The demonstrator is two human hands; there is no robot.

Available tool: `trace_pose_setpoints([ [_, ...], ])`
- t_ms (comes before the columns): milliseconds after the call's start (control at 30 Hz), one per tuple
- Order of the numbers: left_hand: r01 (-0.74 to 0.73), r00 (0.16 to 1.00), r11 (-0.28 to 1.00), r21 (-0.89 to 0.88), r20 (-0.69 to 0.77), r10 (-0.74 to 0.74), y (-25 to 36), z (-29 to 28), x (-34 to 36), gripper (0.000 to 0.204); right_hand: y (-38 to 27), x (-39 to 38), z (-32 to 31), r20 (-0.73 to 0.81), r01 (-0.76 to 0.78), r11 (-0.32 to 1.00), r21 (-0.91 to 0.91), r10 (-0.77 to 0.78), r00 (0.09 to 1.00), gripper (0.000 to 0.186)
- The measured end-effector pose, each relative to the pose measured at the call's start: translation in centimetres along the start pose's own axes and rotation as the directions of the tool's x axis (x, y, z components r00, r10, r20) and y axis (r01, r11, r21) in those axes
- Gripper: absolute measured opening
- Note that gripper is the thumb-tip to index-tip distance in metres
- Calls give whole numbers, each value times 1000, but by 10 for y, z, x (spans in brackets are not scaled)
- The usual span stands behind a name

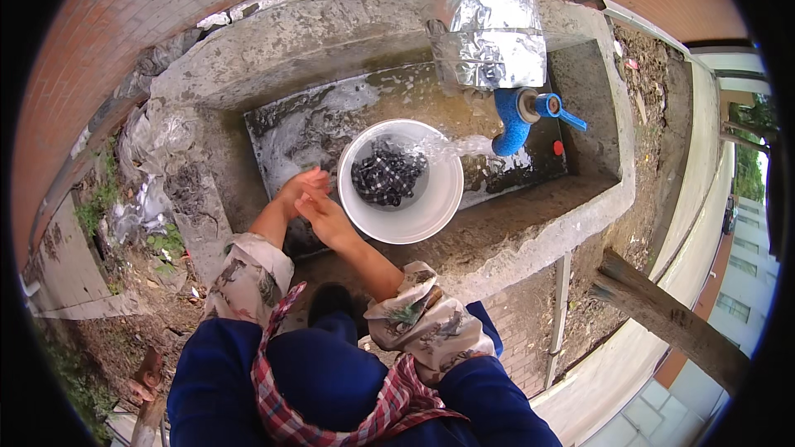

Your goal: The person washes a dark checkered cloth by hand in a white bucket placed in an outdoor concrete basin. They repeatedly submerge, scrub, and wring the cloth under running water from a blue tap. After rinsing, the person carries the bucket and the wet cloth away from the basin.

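My left hand (300,187) and my right hand (325,215) meet just left of a white bucket (451,203), one against the other, with no object visible in either. The left fingers are stretched out, and the right fingers lie flat against that hand. Inside the bucket, a black-and-white checked cloth (387,172) sits in water. A blue tap (510,124) with its lever out to the right pours a stream of water (451,147) into the bucket from the right.
The bucket stands in a concrete trough (530,261) with a wet, foamy floor. Silver foil (489,21) wraps the pipe above the tap. A red round thing (558,147) is at the trough's right. A wooden post (662,314) slants at the right, and crumpled plastic (145,207) lies left.
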State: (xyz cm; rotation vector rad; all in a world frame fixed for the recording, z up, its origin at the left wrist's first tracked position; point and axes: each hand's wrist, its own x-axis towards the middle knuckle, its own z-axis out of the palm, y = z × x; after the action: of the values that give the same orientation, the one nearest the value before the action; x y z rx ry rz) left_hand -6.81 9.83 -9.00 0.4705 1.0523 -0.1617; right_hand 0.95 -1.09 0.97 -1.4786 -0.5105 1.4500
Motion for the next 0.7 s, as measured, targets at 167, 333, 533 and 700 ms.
trace_pose_setpoints([
  [167,19,966,947,322,-250,65,17,21,-17,52,11,-16,-24,34,-208,976,-59,211,977,49],
  [333,-111,921,870,480,-279,272,15,6,-5,42,34,-33,-38,-88,-174,983,51,178,980,41],
  [533,37,798,482,876,-316,514,10,10,-4,90,41,-37,-64,-24,-298,935,194,308,951,35],
  [700,167,826,265,950,-281,489,8,27,-21,85,43,-35,-83,-106,-295,929,225,324,940,32],
])
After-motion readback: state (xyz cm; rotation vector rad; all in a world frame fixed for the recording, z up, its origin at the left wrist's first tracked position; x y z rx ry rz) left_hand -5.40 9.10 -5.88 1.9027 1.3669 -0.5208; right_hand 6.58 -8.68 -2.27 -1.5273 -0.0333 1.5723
